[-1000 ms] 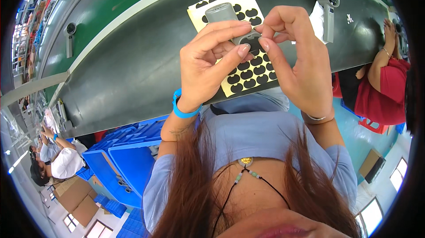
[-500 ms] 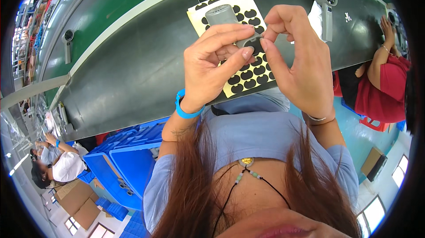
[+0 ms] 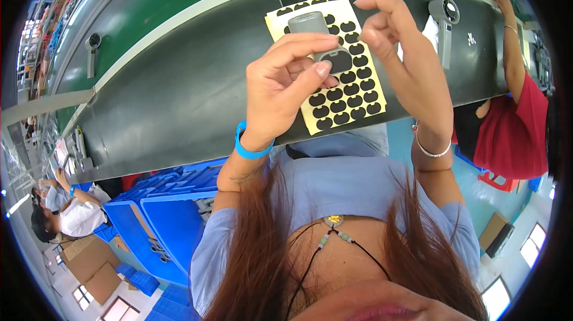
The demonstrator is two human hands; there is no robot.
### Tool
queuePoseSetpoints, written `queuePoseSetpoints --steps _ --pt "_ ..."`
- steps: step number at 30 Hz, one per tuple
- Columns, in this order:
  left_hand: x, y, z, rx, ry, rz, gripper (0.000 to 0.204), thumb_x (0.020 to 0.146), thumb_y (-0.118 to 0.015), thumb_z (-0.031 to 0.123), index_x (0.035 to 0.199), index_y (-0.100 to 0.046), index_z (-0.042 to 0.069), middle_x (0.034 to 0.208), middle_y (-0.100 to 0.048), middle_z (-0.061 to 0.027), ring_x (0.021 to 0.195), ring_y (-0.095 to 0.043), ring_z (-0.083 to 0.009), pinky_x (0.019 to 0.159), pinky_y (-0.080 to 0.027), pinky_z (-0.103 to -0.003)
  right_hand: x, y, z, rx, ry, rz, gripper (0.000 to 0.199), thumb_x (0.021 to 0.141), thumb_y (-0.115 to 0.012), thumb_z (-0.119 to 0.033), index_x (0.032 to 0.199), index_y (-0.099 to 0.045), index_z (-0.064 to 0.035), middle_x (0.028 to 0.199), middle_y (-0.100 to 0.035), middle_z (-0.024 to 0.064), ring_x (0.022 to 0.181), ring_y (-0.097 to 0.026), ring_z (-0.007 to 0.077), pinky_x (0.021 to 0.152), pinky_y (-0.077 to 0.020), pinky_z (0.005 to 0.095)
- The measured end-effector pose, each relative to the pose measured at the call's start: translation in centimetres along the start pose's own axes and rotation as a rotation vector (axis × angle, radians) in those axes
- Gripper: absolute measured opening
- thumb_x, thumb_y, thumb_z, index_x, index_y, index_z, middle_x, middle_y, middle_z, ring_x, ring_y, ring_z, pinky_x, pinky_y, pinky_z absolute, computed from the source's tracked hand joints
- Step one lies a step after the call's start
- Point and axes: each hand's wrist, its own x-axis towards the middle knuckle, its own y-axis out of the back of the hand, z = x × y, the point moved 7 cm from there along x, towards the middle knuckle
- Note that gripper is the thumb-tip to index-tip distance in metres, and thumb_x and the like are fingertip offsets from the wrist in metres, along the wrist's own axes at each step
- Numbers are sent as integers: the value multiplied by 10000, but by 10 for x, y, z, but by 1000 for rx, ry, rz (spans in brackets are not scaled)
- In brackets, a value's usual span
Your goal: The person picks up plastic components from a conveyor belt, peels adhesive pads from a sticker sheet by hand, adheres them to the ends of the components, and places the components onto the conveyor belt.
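Note:
My left hand (image 3: 277,82), with a blue band at its wrist, is closed around a grey handheld fan (image 3: 308,24). The fan's base end faces me, and a black sticker (image 3: 339,61) covers its face, my left thumb against its edge. Beneath the fan lies a yellowish-white sheet (image 3: 378,109) with rows of rounded black stickers, partly hidden by the fan and my hand. To the right of the fan, my right hand (image 3: 406,52) hangs above the table, thumb and index finger apart. Nothing shows between its fingers.
A grey fan (image 3: 444,28) lies on the dark table (image 3: 179,94) at the right, near small white bits (image 3: 471,39). Another fan (image 3: 92,55) is far left, beyond the pale rail. Blue crates (image 3: 179,225) stand lower left. Co-workers sit at both sides, one in a red top (image 3: 513,136).
My right hand has come away from the fan's base, up and to the right, its fingers parting. The left hand still holds the fan. The red-topped co-worker's arm has reached farther out.

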Motion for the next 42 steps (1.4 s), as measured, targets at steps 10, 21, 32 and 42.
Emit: queuePoseSetpoints --steps 10,21,32,42 --pt "-5 23 11 290 -143 89 207 754 -685 -79 915 -577 -7 989 -585 -117 973 -568 -201 876 -465 -334 2 -89 18 597 -90 -500 543 837 -463 83 1356 -390 -58 968 -544 74 859 -539 129 731 -455 285" --pt "11 45 -20 -27 -19 226 314 884 -559 -34 1193 -503 -14 1229 -577 -129 752 -592 -96 706 -505 -248 155 -78 71 32 272 -155 562 668 -489 177 1141 -509 -125 968 -627 175 929 -625 375 785 -478 364" --pt "21 49 -46 846 -210 166 283 768 -706 44 1042 -635 31 1081 -632 -118 944 -605 -289 802 -487 -353 237 -85 133 -490 527 56 599 779 -515 84 1334 -392 -106 1171 -551 229 1015 -565 417 852 -486 465" --pt "17 21 -67 1042 -220 -23 562 695 -799 208 1182 -567 49 1286 -476 -148 1172 -444 -355 979 -390 -436 54 -56 112 -69 -15 25 178 810 -653 -37 983 -627 -5 836 -612 95 735 -597 184 663 -476 291"
